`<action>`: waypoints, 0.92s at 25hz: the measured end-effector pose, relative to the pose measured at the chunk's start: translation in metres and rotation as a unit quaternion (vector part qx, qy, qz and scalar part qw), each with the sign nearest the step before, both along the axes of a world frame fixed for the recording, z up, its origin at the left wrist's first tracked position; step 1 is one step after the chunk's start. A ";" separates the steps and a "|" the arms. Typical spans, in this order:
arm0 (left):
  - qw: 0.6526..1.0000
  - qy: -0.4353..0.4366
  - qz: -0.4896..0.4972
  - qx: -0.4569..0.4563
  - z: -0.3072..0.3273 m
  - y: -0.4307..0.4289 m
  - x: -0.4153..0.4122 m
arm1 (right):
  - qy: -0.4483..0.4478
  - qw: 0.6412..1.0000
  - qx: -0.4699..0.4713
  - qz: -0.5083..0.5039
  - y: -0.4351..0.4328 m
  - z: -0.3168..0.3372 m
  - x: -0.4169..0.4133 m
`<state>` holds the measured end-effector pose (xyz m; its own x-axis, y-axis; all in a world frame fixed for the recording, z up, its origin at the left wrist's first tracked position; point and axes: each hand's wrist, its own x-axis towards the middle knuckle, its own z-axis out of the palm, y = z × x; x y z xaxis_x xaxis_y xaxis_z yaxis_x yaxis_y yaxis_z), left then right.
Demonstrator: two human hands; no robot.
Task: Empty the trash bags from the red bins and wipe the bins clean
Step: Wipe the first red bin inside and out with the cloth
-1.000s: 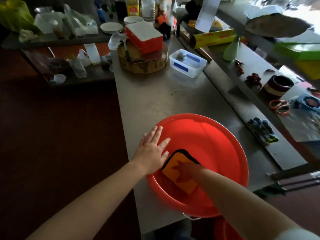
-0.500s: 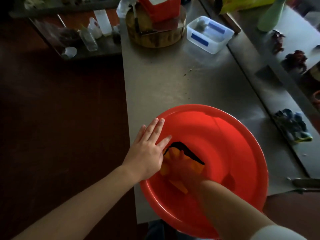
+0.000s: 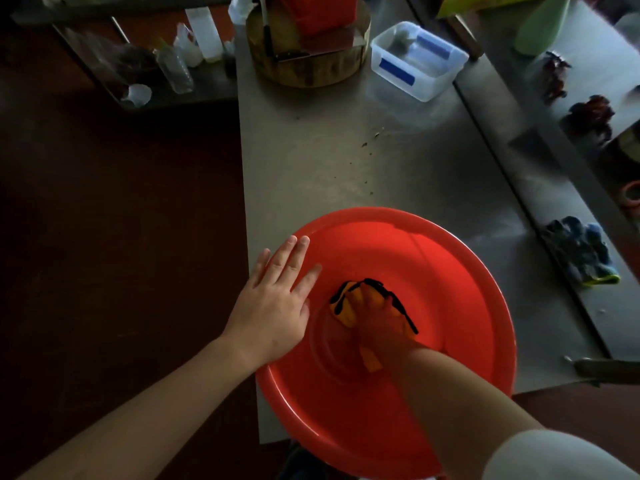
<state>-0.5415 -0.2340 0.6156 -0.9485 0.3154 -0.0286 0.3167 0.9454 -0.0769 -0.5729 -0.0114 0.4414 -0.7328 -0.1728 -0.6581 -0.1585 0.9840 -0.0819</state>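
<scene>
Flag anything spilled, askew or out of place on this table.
Dark crumbs lie scattered on the steel table beyond the red bin. The bin overhangs the table's near edge, with the left hand flat on its rim.

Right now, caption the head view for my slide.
Left hand steadies round red plastic bin while right hand presses orange, black-edged cloth inside.

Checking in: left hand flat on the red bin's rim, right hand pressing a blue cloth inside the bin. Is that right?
Not quite. In the head view the cloth is orange with a black edge, not blue. The rest holds: the left hand lies flat on the rim of the red bin, and the right hand presses the cloth inside it.
</scene>
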 end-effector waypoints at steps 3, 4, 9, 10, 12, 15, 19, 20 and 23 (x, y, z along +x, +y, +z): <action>1.000 0.001 0.005 0.011 -0.001 0.003 0.000 | -0.001 0.999 -0.016 -0.040 -0.003 -0.003 0.005; 1.000 0.001 0.005 0.018 -0.002 0.004 0.000 | 0.000 0.998 -0.022 -0.059 -0.007 -0.002 0.006; 1.000 0.006 -0.001 0.029 -0.002 0.004 -0.001 | 0.007 1.000 -0.012 0.023 -0.049 0.012 0.028; 1.000 0.006 -0.002 0.030 -0.002 0.004 0.000 | 0.006 0.999 -0.004 0.048 -0.060 0.012 0.037; 1.000 0.005 -0.003 0.031 -0.002 0.003 0.000 | 0.009 0.997 0.015 0.072 -0.076 0.011 0.048; 0.999 0.008 -0.003 0.031 -0.002 0.001 0.000 | -0.029 0.996 0.027 0.075 -0.070 0.015 0.037; 0.999 0.005 0.002 0.041 -0.003 -0.002 0.000 | 0.004 0.998 0.001 -0.056 -0.013 0.019 0.029; 0.999 0.005 0.003 0.046 -0.003 0.000 0.000 | 0.002 0.993 -0.029 -0.115 0.000 0.018 0.027; 0.999 0.011 0.005 0.047 -0.004 0.004 0.000 | -0.078 0.975 -0.023 -0.209 0.007 0.019 0.016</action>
<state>-0.5419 -0.2295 0.6119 -0.9515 0.3068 0.0223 0.3070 0.9517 0.0057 -0.5565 -0.0043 0.4601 -0.6378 0.0873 -0.7652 0.2729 0.9547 -0.1185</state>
